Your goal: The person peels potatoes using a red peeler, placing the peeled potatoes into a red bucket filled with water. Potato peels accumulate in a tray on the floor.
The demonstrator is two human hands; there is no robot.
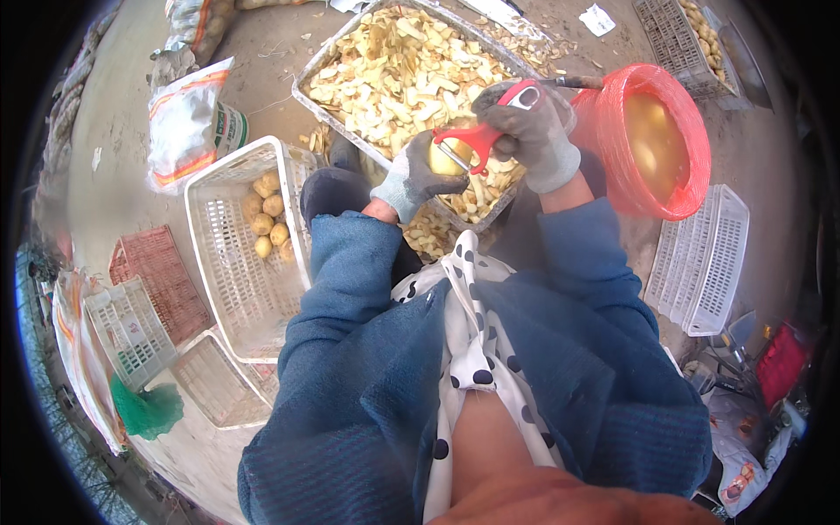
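In a grey work glove, my left hand [415, 172] grips a potato [446, 157] whose visible side is pale yellow and peeled. My right hand [528, 131], gloved too, is shut around a red Y-shaped peeler [474, 139]. The peeler's metal blade lies across the face of the potato. Both hands are above a large shallow tray [307, 97] heaped with potato peelings [407, 59]. To the left, a white plastic crate [220, 289] holds several unpeeled potatoes [264, 223] at its far end.
On the right stands a bucket lined with a red plastic bag [697, 147], with potatoes in cloudy water. Stacked white baskets [699, 262] lie below it. A white sack [187, 125], a red crate [161, 282] and a green net [147, 407] are on the left. Peelings litter the ground.
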